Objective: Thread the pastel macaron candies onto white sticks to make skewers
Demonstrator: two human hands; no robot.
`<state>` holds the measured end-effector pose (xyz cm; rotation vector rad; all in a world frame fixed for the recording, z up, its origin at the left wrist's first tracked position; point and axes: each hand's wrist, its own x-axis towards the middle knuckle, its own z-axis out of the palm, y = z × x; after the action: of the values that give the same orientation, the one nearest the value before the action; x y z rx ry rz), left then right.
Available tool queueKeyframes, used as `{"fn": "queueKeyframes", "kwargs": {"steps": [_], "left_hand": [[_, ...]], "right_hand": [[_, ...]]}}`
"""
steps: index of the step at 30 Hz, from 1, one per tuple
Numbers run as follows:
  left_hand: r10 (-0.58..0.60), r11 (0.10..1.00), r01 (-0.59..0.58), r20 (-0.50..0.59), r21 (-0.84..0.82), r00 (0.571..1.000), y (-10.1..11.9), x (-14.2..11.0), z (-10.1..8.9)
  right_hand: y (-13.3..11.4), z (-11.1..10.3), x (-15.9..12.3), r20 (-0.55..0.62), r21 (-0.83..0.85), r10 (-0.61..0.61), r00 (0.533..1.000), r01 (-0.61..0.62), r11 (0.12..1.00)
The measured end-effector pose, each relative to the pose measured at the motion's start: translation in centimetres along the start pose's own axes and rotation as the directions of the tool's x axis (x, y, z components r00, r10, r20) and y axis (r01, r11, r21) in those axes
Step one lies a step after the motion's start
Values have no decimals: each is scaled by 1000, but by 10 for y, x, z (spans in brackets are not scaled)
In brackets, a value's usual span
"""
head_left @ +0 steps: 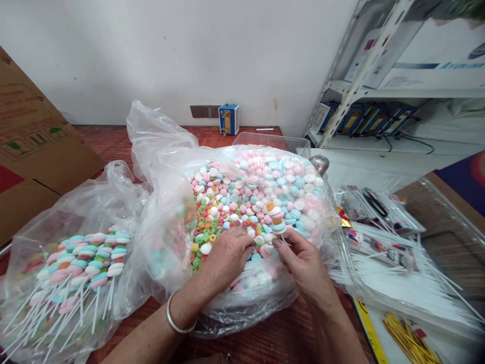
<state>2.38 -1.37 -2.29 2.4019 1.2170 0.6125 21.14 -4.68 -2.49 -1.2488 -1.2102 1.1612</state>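
Table (pixel 104 142) is reddish-brown wood, and a big clear plastic bag (pixel 159 169) sits in the middle of it, gaping open and packed with candy. Left of that, a smaller clear bag (pixel 85 199) has a bunch of finished-looking candy sticks (pixel 87 258) with pink, blue and white discs stacked up. Right side's got a clear tray (pixel 344 260) of white sticks (pixel 401 290). Left hand (pixel 231 247) is down at the pile, fingers curled; can't tell if they've got anything. Right hand (pixel 301 255) is pinching a white stick just under its candy stack (pixel 279 227), upright-ish over the pile's near edge: blue-and-white disc at the bottom, orange bit above, paler puff higher up, top kinda lost against the loose discs (pixel 242 189). Tiniest stuff: green, orange and red gummy rings (pixel 206 232).
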Motion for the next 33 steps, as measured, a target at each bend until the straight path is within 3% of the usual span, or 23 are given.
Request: {"fn": "queueKeyframes", "kwargs": {"steps": [5, 9, 11, 13, 16, 19, 27, 33], "left_hand": [[-25, 995, 18, 72, 103, 997, 5, 0, -2], [-148, 974, 132, -76, -185, 986, 9, 1, -7], [-306, 864, 238, -87, -444, 948, 10, 3, -11], [-435, 656, 348, 41, -670, 900, 12, 5, -13], [-451, 360, 410, 229, -838, 863, 16, 6, -16], [-423, 242, 381, 257, -892, 869, 20, 5, -18], [-373, 248, 361, 256, -899, 892, 20, 0, -18], [-388, 236, 342, 234, -910, 892, 23, 0, -16]], "right_hand": [[7, 1, -6, -40, 211, 89, 995, -78, 974], [3, 2, -6, -50, 239, 87, 995, -72, 968], [-1, 6, -9, -15, 238, 79, 997, -74, 969], [-4, 12, -11, 35, 248, 87, 996, -93, 964], [-2, 22, -14, 71, 263, 113, 991, -128, 956], [0, 27, -14, 34, 252, 123, 992, -128, 959], [-2, 31, -14, -98, 221, 121, 988, -97, 970], [-4, 39, -14, -157, 156, 25, 987, 0, 988]]}}
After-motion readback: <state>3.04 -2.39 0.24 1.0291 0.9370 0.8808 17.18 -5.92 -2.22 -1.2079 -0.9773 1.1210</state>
